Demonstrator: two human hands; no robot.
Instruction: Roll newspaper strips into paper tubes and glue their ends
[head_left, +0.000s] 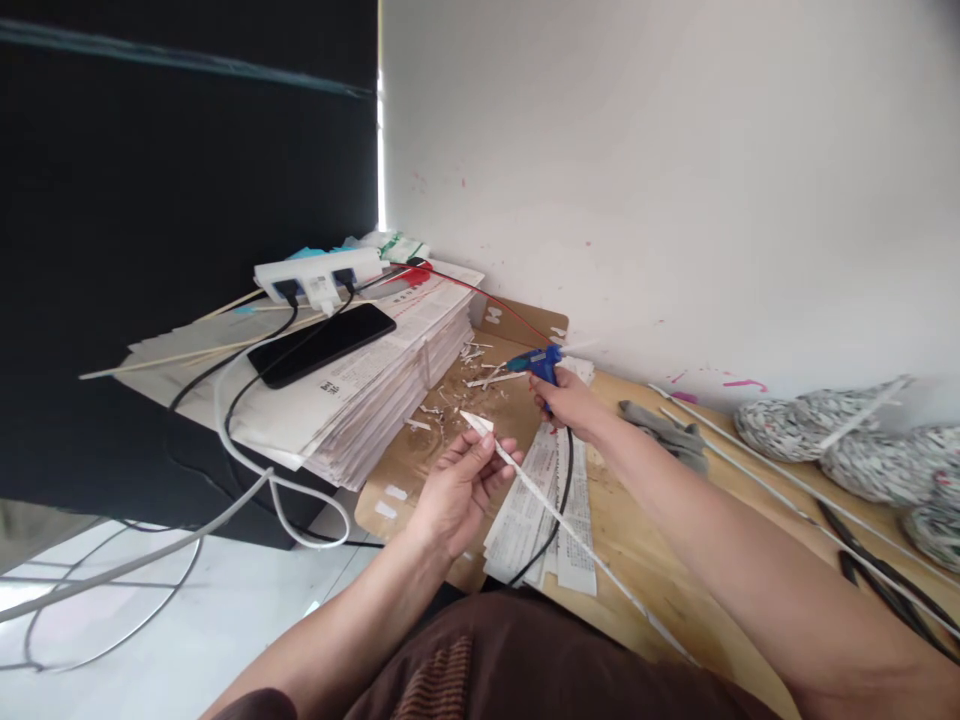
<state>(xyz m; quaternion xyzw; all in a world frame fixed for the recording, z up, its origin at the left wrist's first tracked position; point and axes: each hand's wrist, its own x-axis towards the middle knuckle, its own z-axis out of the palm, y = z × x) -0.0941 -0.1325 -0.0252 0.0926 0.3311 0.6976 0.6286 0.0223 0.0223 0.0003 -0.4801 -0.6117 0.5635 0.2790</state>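
Observation:
Pinched in my left hand [469, 485] is a long, thin rolled paper stick [577, 540], its flat pointed white tip standing out past the thumb. The stick slants down to the right across the table. My right hand [564, 398] is wrapped round a blue hot glue gun [541, 362], whose nozzle points left over a piece of brown cardboard [450, 400]. A white glue stick pokes out of the gun's back. Beneath the hands lie cut newspaper strips [536, 500], with the gun's black cord running over them.
At the left, a tall newspaper stack [375, 400] bears a black phone [322, 345] and a white power strip [319, 275] with plugged-in cords. Rolled newspaper coils [847, 430], a grey glove [667, 430] and black-handled scissors [870, 560] are at the right. A white wall stands behind.

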